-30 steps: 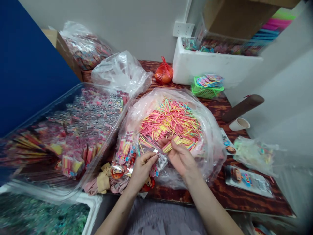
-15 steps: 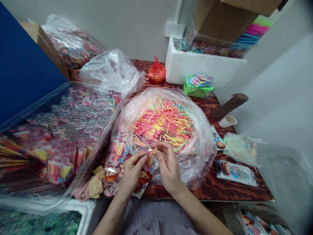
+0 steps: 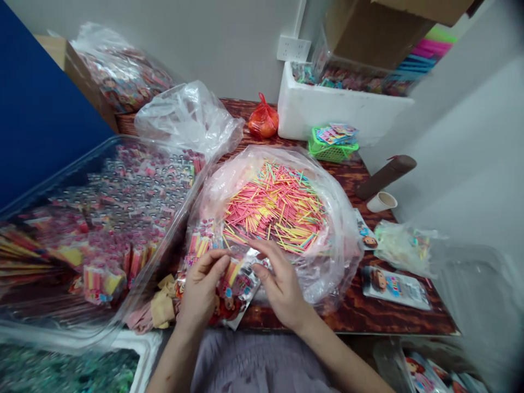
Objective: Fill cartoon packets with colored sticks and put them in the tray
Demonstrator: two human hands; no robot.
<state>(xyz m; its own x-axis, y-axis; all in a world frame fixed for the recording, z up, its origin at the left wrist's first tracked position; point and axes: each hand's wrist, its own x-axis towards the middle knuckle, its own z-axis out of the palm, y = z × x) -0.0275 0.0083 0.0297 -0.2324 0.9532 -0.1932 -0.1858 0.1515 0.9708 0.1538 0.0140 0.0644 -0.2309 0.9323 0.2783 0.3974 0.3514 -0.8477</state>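
My left hand (image 3: 200, 286) pinches the upper left edge of a clear, printed plastic packet (image 3: 239, 284) between thumb and fingers. Yellow and pink sticks show inside the packet. At its upper right edge is my right hand (image 3: 282, 284), its thumb and forefinger apart and the thumb close against the shiny plastic. Whether the thumb touches it I cannot tell. Beyond both hands lies a heap of short pink, yellow and green sticks (image 3: 274, 210) in a wide, open clear plastic bag (image 3: 341, 218). More printed packets (image 3: 198, 245) lie partly hidden behind my left hand.
On the left stands a large clear bin (image 3: 164, 251) full of filled packets. A green basket (image 3: 333, 153) of cards, a red bag of round orange things (image 3: 263, 120), a paper cup (image 3: 381, 202) and a dark bottle (image 3: 387, 176) stand farther back. A white foam box (image 3: 327, 106) is behind.
My hands have moved apart, the left one to the left and slightly down. The right hand's fingers have spread. More of the packet and the sticks in it now shows between them.
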